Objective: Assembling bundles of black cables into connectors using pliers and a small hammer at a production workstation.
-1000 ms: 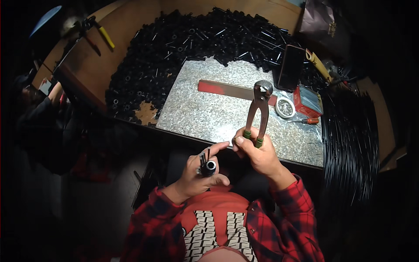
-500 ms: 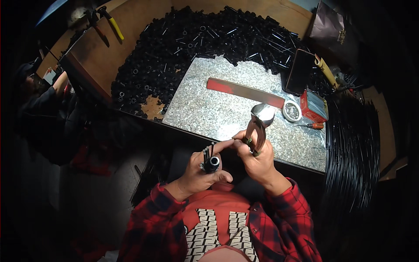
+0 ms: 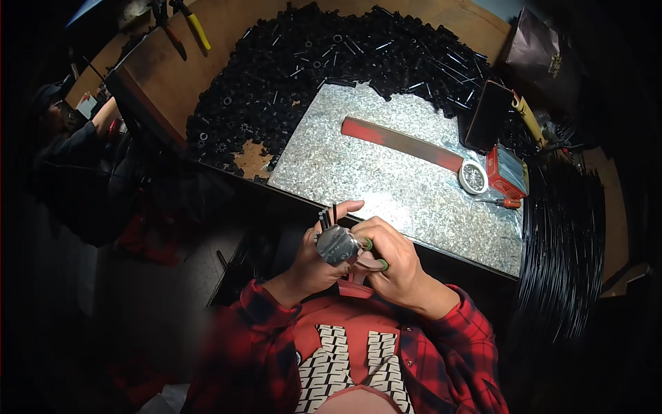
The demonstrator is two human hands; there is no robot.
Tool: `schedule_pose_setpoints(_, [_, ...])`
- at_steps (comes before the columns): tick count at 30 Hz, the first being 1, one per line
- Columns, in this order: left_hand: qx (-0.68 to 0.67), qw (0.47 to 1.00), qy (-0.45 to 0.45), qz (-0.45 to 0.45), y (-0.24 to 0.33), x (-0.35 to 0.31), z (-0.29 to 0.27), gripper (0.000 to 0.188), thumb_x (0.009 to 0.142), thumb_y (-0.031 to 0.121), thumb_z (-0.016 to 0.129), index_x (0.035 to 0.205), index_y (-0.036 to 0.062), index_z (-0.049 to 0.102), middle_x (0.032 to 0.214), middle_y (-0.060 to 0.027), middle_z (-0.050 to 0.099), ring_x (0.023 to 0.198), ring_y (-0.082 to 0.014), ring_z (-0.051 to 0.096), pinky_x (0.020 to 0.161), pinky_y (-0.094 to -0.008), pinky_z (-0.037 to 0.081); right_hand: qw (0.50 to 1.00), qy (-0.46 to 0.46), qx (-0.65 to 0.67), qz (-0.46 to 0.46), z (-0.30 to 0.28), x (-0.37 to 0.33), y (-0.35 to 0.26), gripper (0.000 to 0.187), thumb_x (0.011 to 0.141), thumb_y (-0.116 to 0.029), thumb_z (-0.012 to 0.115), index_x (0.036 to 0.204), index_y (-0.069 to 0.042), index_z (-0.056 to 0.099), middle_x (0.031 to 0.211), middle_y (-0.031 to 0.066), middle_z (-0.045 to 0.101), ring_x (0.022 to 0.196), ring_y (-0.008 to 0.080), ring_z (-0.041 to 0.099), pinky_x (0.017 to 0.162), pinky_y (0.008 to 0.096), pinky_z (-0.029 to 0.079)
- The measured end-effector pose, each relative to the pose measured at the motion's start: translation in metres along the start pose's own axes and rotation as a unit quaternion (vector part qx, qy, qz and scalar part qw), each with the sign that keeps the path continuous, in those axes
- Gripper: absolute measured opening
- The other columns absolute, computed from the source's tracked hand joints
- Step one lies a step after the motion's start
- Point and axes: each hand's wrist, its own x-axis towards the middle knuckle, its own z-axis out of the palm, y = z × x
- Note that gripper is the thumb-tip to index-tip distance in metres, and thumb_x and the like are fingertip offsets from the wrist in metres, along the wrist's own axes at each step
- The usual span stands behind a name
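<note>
My right hand (image 3: 398, 265) is wrapped round the handles of a pair of end-cutting pincers (image 3: 336, 245), whose rounded metal head points left, over my left hand. Closed about several thin dark rods (image 3: 324, 219) is my left hand (image 3: 308, 268), its index finger stretched toward the slab. The rod tips stick up just behind the pincers' head. That head covers whatever else lies in the left palm, so I cannot see the round black socket-like part there. Both hands are close together, before the near edge of a speckled stone slab (image 3: 303, 169).
A heap of small black parts (image 3: 276, 83) spreads behind the slab. On it lie a red-and-brown flat bar (image 3: 400, 143), a white round dish (image 3: 474, 177), a red box (image 3: 505, 172) and a screwdriver (image 3: 509, 203). Long black rods (image 3: 562, 241) hang at right. A person (image 3: 76, 152) sits far left.
The pincers have swung left and down from upright, and their head now covers the round black part in my left hand. The whole view has shifted slightly.
</note>
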Motion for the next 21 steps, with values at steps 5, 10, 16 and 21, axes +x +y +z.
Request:
schedule_pose_setpoints(5, [-0.044,0.998,0.001,-0.034,0.004,-0.003,0.003,0.045,0.071,0.023,0.082,0.104,0.0002,0.062,0.129,-0.0144,0.053,0.074,-0.0174,0.062,0.066,-0.0282,0.049,1.000,-0.002,-0.007,0.003,0.001,-0.001,0.001,0.020,0.081,0.002,0.060,0.099,0.002,0.051,0.088,0.0167,0.056,0.078,0.0322,0.058,0.068,0.0370,0.049])
schedule_pose_setpoints(10, [-0.077,0.991,0.006,-0.106,0.017,-0.003,0.004,0.058,0.069,0.027,0.083,0.114,-0.0002,0.058,0.123,-0.0128,0.056,0.079,-0.0177,0.063,0.069,-0.0289,0.050,0.999,0.006,0.012,0.047,0.003,-0.003,-0.003,0.025,0.074,0.005,0.064,0.096,0.002,0.053,0.089,0.0161,0.057,0.078,0.0315,0.059,0.068,0.0361,0.049])
schedule_pose_setpoints(16, [-0.070,0.995,-0.037,-0.061,0.013,0.001,0.001,0.089,0.071,0.021,0.083,0.137,-0.0043,0.030,0.080,-0.0002,0.062,0.067,-0.0053,0.058,0.064,-0.0195,0.047,0.995,0.008,0.033,0.092,0.009,-0.013,0.005,0.028,0.070,0.005,0.067,0.095,0.002,0.055,0.089,0.0149,0.057,0.078,0.0300,0.060,0.068,0.0343,0.048])
schedule_pose_setpoints(21, [-0.067,0.997,-0.017,0.019,0.002,0.001,0.002,0.088,0.069,0.026,0.084,0.135,-0.0034,0.034,0.088,0.0018,0.062,0.072,-0.0038,0.057,0.069,-0.0212,0.047,0.994,0.029,0.052,0.095,0.015,-0.011,0.005,0.028,0.072,0.005,0.066,0.096,0.001,0.055,0.088,0.0144,0.057,0.076,0.0294,0.059,0.066,0.0331,0.048])
